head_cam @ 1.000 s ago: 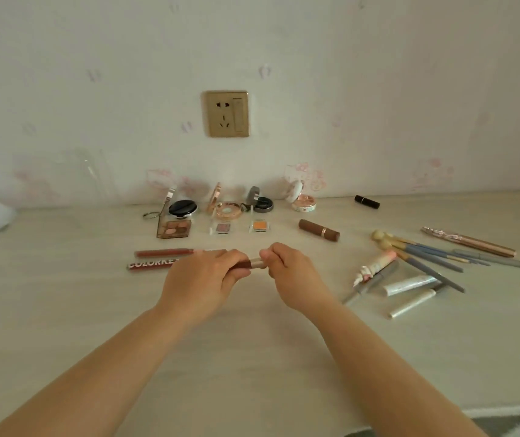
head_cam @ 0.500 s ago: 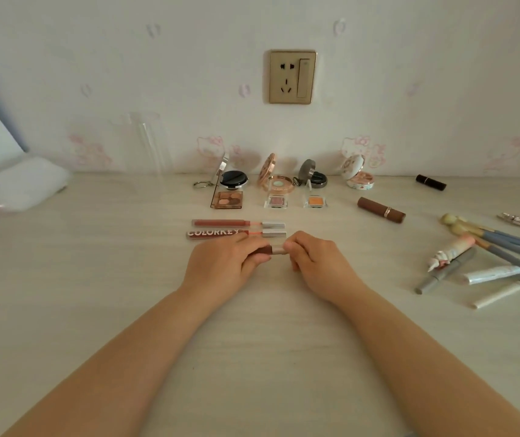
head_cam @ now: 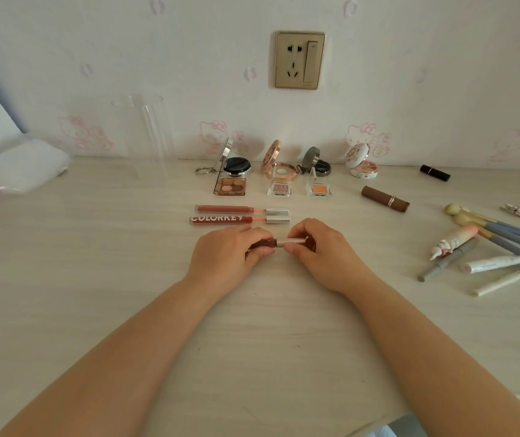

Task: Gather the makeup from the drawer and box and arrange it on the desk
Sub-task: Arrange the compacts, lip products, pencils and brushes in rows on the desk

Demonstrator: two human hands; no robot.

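both hands meet over the desk (head_cam: 63,279) just in front of the colorkey lip gloss tube (head_cam: 239,219), which lies flat with its silver cap to the right. the left hand (head_cam: 227,260) has its fingers curled round the dark red body of a third lip gloss (head_cam: 279,242), and the right hand (head_cam: 318,253) pinches the silver cap end between thumb and fingertips; the tube lies level, parallel to the colorkey tube and just nearer the person. directly behind the colorkey tube lies another red lip gloss tube (head_cam: 241,210), parallel and almost touching it. farther behind, toward the wall, an eyeshadow palette (head_cam: 230,186) stands open, with a pink single shadow (head_cam: 280,188) and an orange single shadow (head_cam: 318,188) to its right. well right of the colorkey tube lie a brown lipstick (head_cam: 385,199), a black lipstick (head_cam: 434,172) and a loose heap of brushes (head_cam: 505,230). a wall socket (head_cam: 299,59) sits high behind it all.
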